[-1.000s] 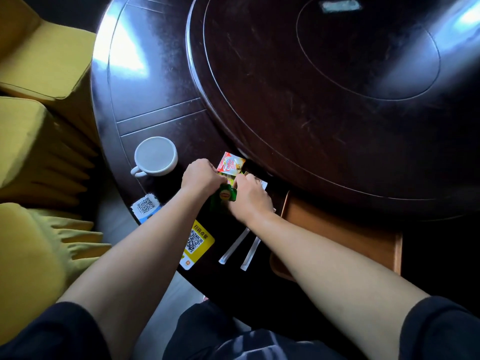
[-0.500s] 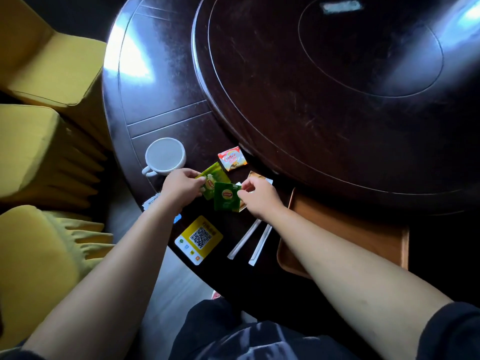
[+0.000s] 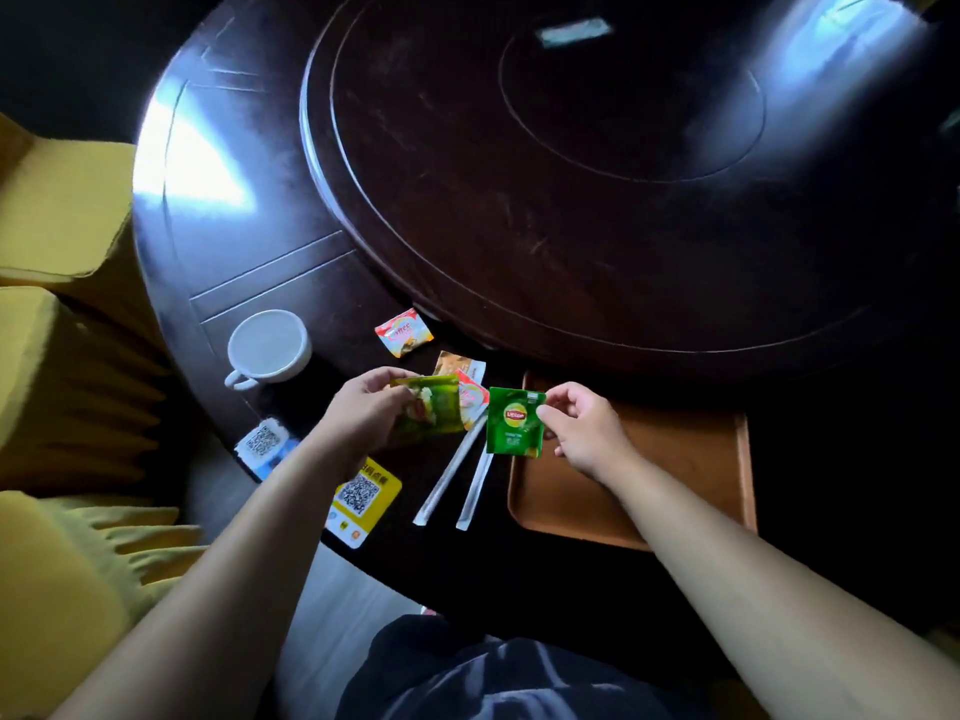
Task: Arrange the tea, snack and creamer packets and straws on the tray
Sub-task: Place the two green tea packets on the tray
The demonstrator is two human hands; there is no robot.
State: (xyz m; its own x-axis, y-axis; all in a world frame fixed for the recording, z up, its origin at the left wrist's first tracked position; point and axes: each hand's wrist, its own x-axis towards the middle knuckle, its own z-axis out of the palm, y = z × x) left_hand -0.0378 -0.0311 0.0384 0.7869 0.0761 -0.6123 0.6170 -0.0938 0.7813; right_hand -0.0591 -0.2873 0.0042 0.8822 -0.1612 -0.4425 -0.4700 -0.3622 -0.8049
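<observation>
Table [image 3: 519, 210]: dark wood, polished, glossy, faint scuffs on the raised round centre.
Tray [image 3: 691, 459]: brown, smooth, matt; whether wood or plastic cannot be told.
Tea packet [image 3: 514, 420]: green, slick printed foil or paper, slight sheen.
Snack packet [image 3: 431, 410]: glossy, crinkled film.
Creamer packet [image 3: 404, 332]: shiny printed film.
Straws [image 3: 460, 475]: matt white paper wrappers.
Cup [image 3: 267, 345]: white glazed ceramic, smooth.
Chairs [image 3: 57, 356]: yellow cloth, matt, pleated.
QR sticker [image 3: 363, 493]: glossy yellow.

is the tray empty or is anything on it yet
Empty: the orange tray shows only bare surface. The green Lipton tea packet is pinched in the right hand at its left edge.
</observation>
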